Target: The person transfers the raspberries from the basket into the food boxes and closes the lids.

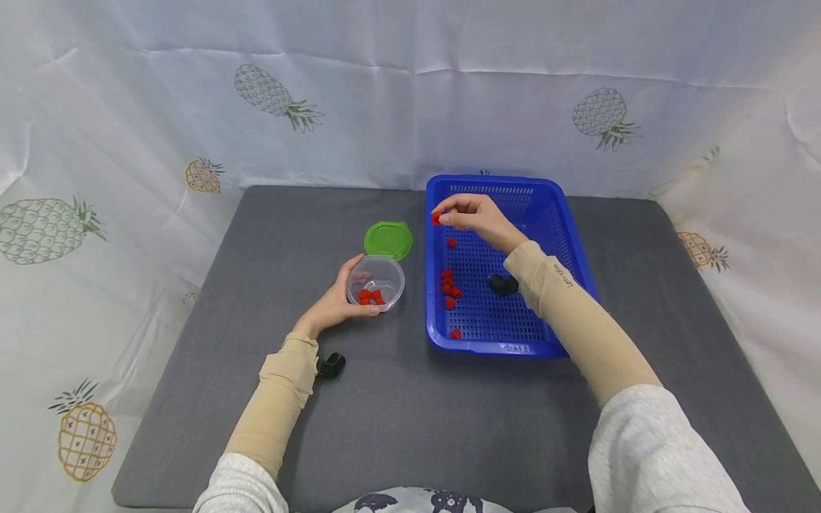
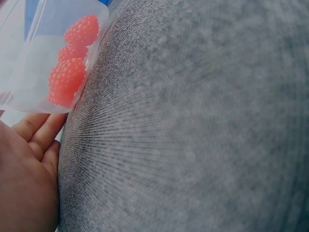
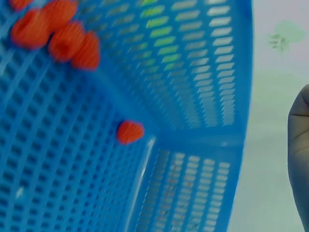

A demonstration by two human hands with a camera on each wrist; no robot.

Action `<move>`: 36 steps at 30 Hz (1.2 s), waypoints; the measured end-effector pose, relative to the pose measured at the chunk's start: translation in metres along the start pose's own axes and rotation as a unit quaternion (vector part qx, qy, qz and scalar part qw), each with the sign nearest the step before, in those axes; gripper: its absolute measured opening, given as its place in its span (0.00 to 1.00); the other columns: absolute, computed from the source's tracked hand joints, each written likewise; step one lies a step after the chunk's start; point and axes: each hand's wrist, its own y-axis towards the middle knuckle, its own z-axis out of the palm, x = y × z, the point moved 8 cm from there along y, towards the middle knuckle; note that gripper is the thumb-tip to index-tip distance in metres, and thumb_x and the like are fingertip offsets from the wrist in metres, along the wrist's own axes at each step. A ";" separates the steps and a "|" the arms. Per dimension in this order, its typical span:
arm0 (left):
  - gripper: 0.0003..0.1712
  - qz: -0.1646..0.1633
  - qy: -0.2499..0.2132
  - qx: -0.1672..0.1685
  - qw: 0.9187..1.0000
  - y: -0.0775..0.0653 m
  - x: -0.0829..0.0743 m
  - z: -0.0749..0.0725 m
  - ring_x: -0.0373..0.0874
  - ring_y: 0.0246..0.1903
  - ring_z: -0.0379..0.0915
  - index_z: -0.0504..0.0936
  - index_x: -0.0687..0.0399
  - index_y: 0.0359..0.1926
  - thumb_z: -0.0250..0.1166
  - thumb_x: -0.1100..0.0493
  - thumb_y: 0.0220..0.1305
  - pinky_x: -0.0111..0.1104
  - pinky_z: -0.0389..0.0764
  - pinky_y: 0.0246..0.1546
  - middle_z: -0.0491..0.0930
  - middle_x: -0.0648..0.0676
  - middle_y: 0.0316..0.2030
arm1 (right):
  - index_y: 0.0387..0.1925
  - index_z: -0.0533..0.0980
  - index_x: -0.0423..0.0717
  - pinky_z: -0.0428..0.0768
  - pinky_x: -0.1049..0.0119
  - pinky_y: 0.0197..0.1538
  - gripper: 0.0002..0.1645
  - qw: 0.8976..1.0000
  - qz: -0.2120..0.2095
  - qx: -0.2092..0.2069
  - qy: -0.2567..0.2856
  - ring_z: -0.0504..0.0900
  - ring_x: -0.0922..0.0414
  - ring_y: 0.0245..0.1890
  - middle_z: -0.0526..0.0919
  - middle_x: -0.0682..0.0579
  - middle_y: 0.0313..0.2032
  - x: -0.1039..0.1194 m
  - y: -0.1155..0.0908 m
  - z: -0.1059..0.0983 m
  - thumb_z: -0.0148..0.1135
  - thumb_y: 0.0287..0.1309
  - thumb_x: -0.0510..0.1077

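Observation:
My left hand (image 1: 335,305) grips a round clear plastic tub (image 1: 389,268), thumb along the near side and fingers on the far side. A few red raspberries (image 2: 70,79) lie on the bottom of the tub. Over the left rim of a blue plastic basket (image 1: 431,285), my right hand (image 1: 479,219) pinches one raspberry (image 1: 437,218) between thumb and fingertips. Several more raspberries (image 1: 447,285) are scattered along the left side of the basket's slotted floor. In the right wrist view, one raspberry (image 3: 129,132) sits by the basket's corner; only part of the hand shows.
A green lid (image 1: 388,240) lies on the grey table (image 1: 385,413), just behind the tub. The black wrist camera (image 1: 331,365) shows beside the left wrist, and another black camera (image 1: 503,286) by the right. A pineapple-print curtain (image 1: 410,114) hangs behind and at the sides.

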 end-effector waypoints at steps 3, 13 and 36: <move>0.59 -0.002 -0.004 -0.001 1.000 -0.001 0.000 0.000 0.47 0.61 0.55 0.41 0.28 0.64 0.73 0.51 0.38 0.46 0.57 0.60 0.62 0.52 0.59 | 0.39 0.77 0.47 0.64 0.67 0.30 0.11 0.999 -0.018 0.001 0.026 0.64 0.59 0.22 0.75 0.55 0.23 0.008 0.003 0.007 0.59 0.52 0.44; 0.58 -0.018 -0.001 0.008 1.000 -0.009 -0.010 0.000 0.49 0.62 0.54 0.40 0.31 0.65 0.72 0.53 0.40 0.47 0.54 0.61 0.61 0.54 0.60 | 0.38 0.77 0.50 0.70 0.62 0.35 0.09 0.999 -0.039 0.032 0.019 0.70 0.51 0.29 0.78 0.58 0.24 0.032 0.008 0.043 0.55 0.55 0.39; 0.58 -0.054 0.010 0.034 0.998 -0.009 -0.030 0.006 0.50 0.63 0.50 0.38 0.34 0.66 0.70 0.52 0.43 0.50 0.53 0.61 0.57 0.56 0.63 | 0.42 0.76 0.42 0.68 0.69 0.25 0.15 0.991 -0.021 0.133 -0.025 0.64 0.62 0.17 0.74 0.56 0.18 0.032 0.022 0.103 0.61 0.50 0.41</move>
